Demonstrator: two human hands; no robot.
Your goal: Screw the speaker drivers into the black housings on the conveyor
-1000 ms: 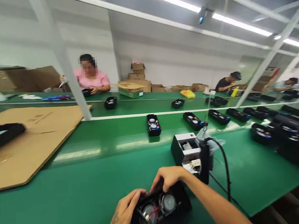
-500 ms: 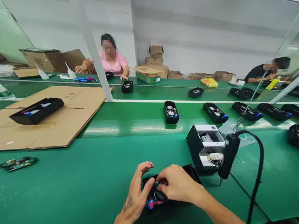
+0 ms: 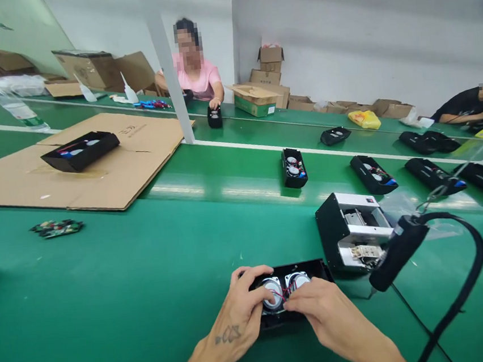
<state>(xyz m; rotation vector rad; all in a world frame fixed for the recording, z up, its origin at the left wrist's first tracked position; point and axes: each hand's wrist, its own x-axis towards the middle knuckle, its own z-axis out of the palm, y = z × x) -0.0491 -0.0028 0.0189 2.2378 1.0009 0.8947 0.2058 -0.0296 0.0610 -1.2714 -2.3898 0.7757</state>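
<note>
A black speaker housing [image 3: 313, 268] lies on the green bench in front of me, with two round speakers, one of them the left speaker [image 3: 272, 295], showing inside. Thin red and black wires [image 3: 285, 295] run between the speakers. My left hand [image 3: 247, 300] is curled over the housing's left end, its thumb against the left speaker. With fingertips pinched together, my right hand [image 3: 322, 304] holds the wires beside the right speaker [image 3: 298, 279]. The fingers partly hide the wire ends and the housing's interior.
Right of the housing stand a black-and-white machine [image 3: 353, 233] and a hanging electric screwdriver [image 3: 398, 254]. Circuit boards [image 3: 57, 228] lie at left, near a cardboard sheet [image 3: 24, 190] bearing another housing [image 3: 80, 151]. More housings line the belt [image 3: 240, 169]. A co-worker [image 3: 197, 77] sits opposite.
My view has shifted right and down. The right hand has moved from the small green board to the wires between the speakers. My left hand has settled over the housing's left end.
</note>
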